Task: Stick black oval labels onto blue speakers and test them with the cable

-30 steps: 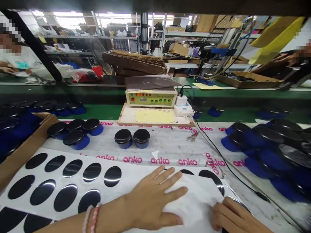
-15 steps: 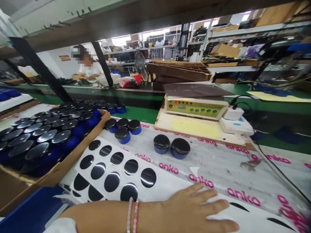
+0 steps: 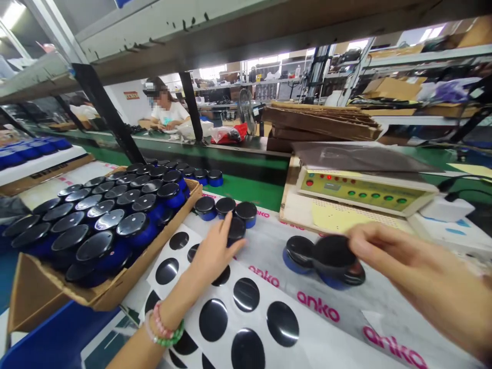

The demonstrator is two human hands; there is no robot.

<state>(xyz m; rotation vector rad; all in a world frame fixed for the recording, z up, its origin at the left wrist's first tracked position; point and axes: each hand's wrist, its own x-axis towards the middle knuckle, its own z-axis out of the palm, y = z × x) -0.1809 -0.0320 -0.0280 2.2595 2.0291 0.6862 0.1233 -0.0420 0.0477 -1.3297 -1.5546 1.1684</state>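
The left hand (image 3: 213,253) reaches to the far side of a sheet of round black stickers (image 3: 261,320), with its fingers (image 3: 226,225) close together and lightly curled. Their tips touch a black-lidded blue jar (image 3: 236,229), the nearest of a small group of four, but the view does not show whether they grip it. The other three jars stand just beyond it, close together. Beaded bracelets (image 3: 165,325) circle the left wrist.

The right hand (image 3: 415,271) comes in from the right, its fingers (image 3: 369,241) narrowly pinched on the edge of a blurred black disc (image 3: 333,251). The blur hides whether the disc is a lid or a sticker. It tilts just above a second pair of blue jars (image 3: 300,253), touching or nearly touching the right-hand one.

To the left, a cardboard tray (image 3: 130,279) is packed with more black-lidded jars. Pink "anko" lettering runs across the bench covering (image 3: 319,306). Beyond it stands a control box (image 3: 361,192), and a co-worker (image 3: 167,110) sits far off at another bench.
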